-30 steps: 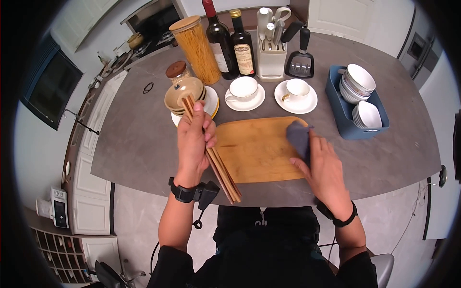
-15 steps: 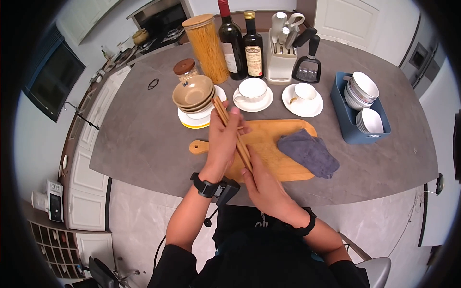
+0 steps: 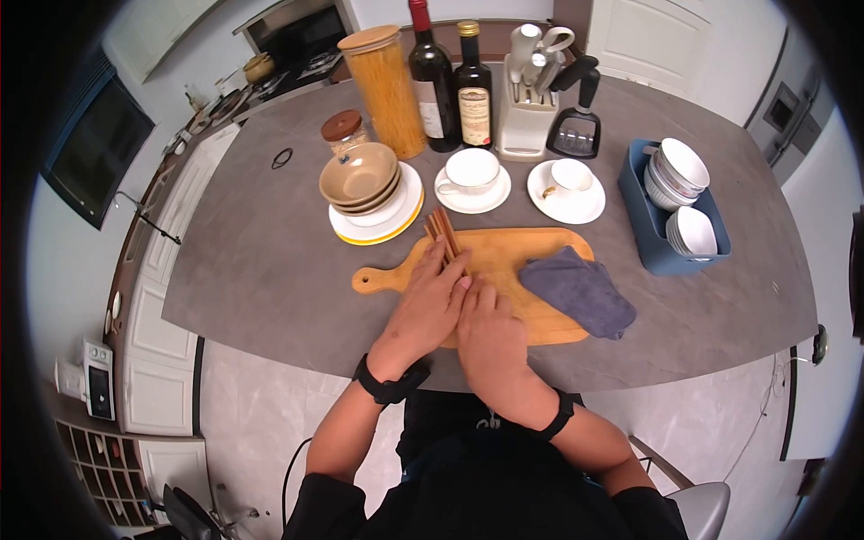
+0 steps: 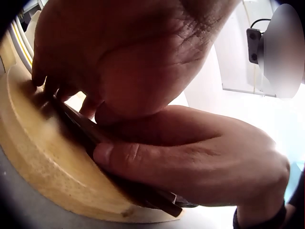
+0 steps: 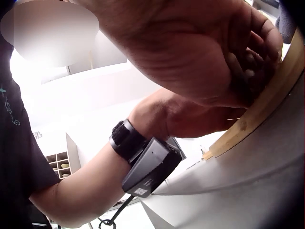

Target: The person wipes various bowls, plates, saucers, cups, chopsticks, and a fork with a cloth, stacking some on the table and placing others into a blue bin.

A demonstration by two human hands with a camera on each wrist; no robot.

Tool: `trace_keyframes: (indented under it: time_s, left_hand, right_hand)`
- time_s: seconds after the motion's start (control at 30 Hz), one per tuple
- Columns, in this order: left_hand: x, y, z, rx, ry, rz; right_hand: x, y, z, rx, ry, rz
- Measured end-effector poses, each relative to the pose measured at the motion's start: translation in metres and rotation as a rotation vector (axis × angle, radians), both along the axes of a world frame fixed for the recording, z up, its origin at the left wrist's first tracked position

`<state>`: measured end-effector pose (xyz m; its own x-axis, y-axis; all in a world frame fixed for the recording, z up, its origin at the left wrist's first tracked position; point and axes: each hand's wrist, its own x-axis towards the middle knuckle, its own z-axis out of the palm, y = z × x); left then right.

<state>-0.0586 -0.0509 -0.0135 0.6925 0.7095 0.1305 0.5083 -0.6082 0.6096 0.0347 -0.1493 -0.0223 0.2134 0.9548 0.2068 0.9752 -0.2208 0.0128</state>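
Note:
Several wooden chopsticks (image 3: 442, 227) lie in a bundle low over the wooden cutting board (image 3: 540, 238), their far ends showing beyond my fingers. My left hand (image 3: 421, 313) holds the bundle from its left side, fingers bent over it. Close against it, my right hand (image 3: 495, 344) grips the nearer part. In the left wrist view, the right thumb (image 4: 104, 153) presses along the chopsticks (image 4: 167, 206), whose near end sticks out at the board's edge. The middle of the bundle is hidden under both hands. A grey cloth (image 3: 580, 292) lies crumpled over the board's right end.
Stacked brown bowls (image 3: 360, 175) sit on plates (image 3: 409, 202) at left. Two white cups (image 3: 472, 169) on saucers stand behind the board. At right is a blue bin (image 3: 670, 256) of white bowls. A pasta jar (image 3: 382, 90), bottles (image 3: 474, 94) and a knife block (image 3: 525, 126) line the back.
The right hand let go of the grey cloth and joined the left on the chopsticks. Both hands then brought the bundle from the left and above down to the board.

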Motion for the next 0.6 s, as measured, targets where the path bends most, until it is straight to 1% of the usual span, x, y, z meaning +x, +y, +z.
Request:
trace_keyframes:
  time_s: [0.07, 0.1, 0.17, 0.2, 0.23, 0.3, 0.33, 0.4, 0.43, 0.47, 0.5, 0.53, 0.6]
  left_hand:
    - [0.000, 0.001, 0.002, 0.018, 0.020, -0.002]
    - [0.000, 0.001, 0.001, 0.036, 0.044, 0.011]
    - [0.001, 0.002, -0.001, 0.074, 0.067, -0.013]
    - [0.002, 0.000, 0.000, 0.078, 0.084, 0.001]
    - [0.003, -0.001, 0.002, 0.084, 0.102, 0.018]
    - [0.004, -0.003, 0.006, 0.068, 0.102, 0.018]
    - [0.003, -0.003, 0.006, 0.082, 0.103, 0.014]
    - [0.002, -0.001, 0.007, 0.099, 0.103, 0.015]
    - [0.002, -0.002, 0.009, 0.098, 0.103, 0.009]
    - [0.001, -0.002, 0.010, 0.095, 0.103, 0.002]
    - [0.001, -0.003, 0.010, 0.094, 0.099, 0.004]
    - [0.001, -0.004, 0.012, 0.095, 0.099, 0.003]
    - [0.002, -0.004, 0.013, 0.101, 0.089, -0.003]
  right_hand:
    - [0.001, 0.002, 0.000, 0.079, -0.041, 0.038]
    - [0.003, 0.001, 0.002, 0.078, -0.049, 0.019]
    - [0.006, -0.003, 0.011, 0.069, 0.011, 0.074]
    - [0.010, -0.005, 0.013, 0.075, -0.003, 0.109]
    - [0.015, -0.007, 0.015, 0.075, -0.006, 0.097]
    - [0.029, -0.014, 0.023, 0.156, 0.167, 0.195]
    - [0.038, -0.021, 0.034, 0.158, 0.165, 0.192]
    - [0.069, -0.036, 0.065, 0.250, 0.432, 0.279]
    - [0.094, -0.038, 0.074, 0.292, 0.417, 0.273]
    - [0.119, -0.040, 0.091, 0.392, 0.429, 0.251]
    - [0.139, -0.038, 0.105, 0.443, 0.420, 0.125]
    - [0.170, -0.030, 0.104, 0.560, 0.341, 0.072]
    - [0.236, -0.014, 0.102, 0.460, 0.249, -0.026]
